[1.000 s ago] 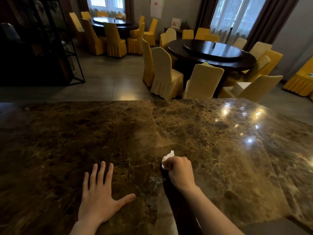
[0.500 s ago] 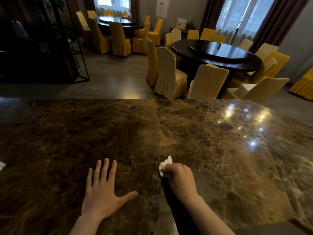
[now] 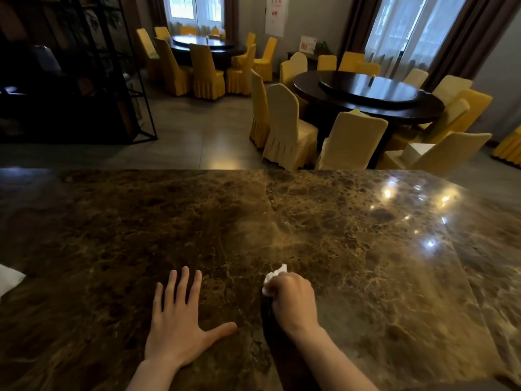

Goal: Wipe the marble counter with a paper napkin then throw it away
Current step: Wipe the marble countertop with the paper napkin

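Observation:
A brown marble counter (image 3: pixel 366 249) fills the lower half of the view. My right hand (image 3: pixel 294 299) is a fist closed on a crumpled white paper napkin (image 3: pixel 275 277), which sticks out past the knuckles and is pressed on the stone near the front middle. My left hand (image 3: pixel 180 325) lies flat on the counter just left of it, palm down, fingers spread, holding nothing.
A white paper corner (image 3: pixel 10 277) lies at the counter's left edge. Beyond the far edge are a tiled floor, a dark round table (image 3: pixel 366 94) ringed by covered chairs (image 3: pixel 284 125), and a black metal shelf (image 3: pixel 84 80) at the left.
The view has shifted, bringing the white paper at the left edge into sight. My right fist with the napkin has moved slightly left and nearer; my left hand stays flat.

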The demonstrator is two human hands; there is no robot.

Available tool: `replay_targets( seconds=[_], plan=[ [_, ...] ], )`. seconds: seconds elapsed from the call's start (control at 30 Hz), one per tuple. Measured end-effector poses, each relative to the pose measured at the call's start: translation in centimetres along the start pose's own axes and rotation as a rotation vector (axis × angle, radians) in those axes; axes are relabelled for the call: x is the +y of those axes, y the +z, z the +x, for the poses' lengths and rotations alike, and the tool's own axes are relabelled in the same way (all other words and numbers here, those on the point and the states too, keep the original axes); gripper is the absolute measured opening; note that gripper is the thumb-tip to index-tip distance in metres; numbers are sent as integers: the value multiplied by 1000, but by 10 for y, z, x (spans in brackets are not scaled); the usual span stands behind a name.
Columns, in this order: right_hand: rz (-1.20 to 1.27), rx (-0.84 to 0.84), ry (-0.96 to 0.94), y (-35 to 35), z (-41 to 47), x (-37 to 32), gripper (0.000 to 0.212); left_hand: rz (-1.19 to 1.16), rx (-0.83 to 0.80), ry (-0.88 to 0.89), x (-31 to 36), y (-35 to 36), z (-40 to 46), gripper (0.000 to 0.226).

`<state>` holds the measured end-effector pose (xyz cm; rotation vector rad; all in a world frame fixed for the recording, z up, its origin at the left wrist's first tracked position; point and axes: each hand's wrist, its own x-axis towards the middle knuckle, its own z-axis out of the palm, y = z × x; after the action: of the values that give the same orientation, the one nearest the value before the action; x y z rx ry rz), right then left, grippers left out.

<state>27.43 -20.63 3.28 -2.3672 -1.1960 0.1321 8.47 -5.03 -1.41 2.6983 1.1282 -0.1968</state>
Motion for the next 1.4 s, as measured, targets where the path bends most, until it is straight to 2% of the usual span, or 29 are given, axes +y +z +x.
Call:
replay_targets(
  seconds=[0.1, 0.2, 0.27, 0.4, 0.53, 0.6, 0.67, 0.73, 0.8, 0.83, 0.97, 1.03, 1.1, 1.2, 1.3, 1.33, 1.4],
  plan=[
    [49, -135, -112, 16, -35, -15, 15, -3, -13, -3, 0, 2, 1, 147],
    [52, -126, -190, 14, -60, -4, 10, -13, 5, 7, -1, 4, 2, 146],
    [3, -75, -152, 7, -44, 6, 12, -27, 15, 11, -2, 5, 2, 146],
    [-37, 41, 42, 4, -6, -5, 26, -21, 31, 14, -3, 7, 2, 145],
    [-20, -137, -153, 19, -40, -15, 14, -28, 43, 20, -4, 9, 2, 146],
    [-7, -123, -214, 9, -60, 2, 8, -26, 39, 22, -4, 9, 2, 146],
    [-10, 5, -132, -4, -58, 24, 14, -40, 38, 22, -5, 9, 2, 146],
    [-31, 128, 77, -15, -39, 36, 14, -51, 44, 21, -4, 8, 2, 145],
    [-45, 180, 231, -11, -14, 27, 18, -40, 40, 19, -4, 7, 2, 145],
    [-44, 163, 233, -4, -7, 15, 20, -33, 35, 16, -4, 7, 2, 145],
    [-1, -50, -24, 28, -28, -29, 27, -2, 27, 3, -3, 6, 2, 147],
    [7, -31, -73, 18, -42, -10, 23, -8, 26, 6, -4, 6, 1, 147],
    [-2, 86, 35, -5, -48, 27, 26, -32, 29, 4, -4, 6, 1, 147],
    [-92, 206, 328, -43, -47, 85, 32, -32, 32, 3, -3, 6, 2, 147],
    [-133, 301, 553, -47, -37, 90, 26, -16, 28, -3, -2, 6, 3, 147],
    [-132, 301, 563, -39, -33, 77, 22, -15, 27, -6, -2, 7, 3, 147],
    [-68, 242, 455, -12, -26, 38, 21, -20, 33, -11, -1, 7, 3, 147]
  ],
)
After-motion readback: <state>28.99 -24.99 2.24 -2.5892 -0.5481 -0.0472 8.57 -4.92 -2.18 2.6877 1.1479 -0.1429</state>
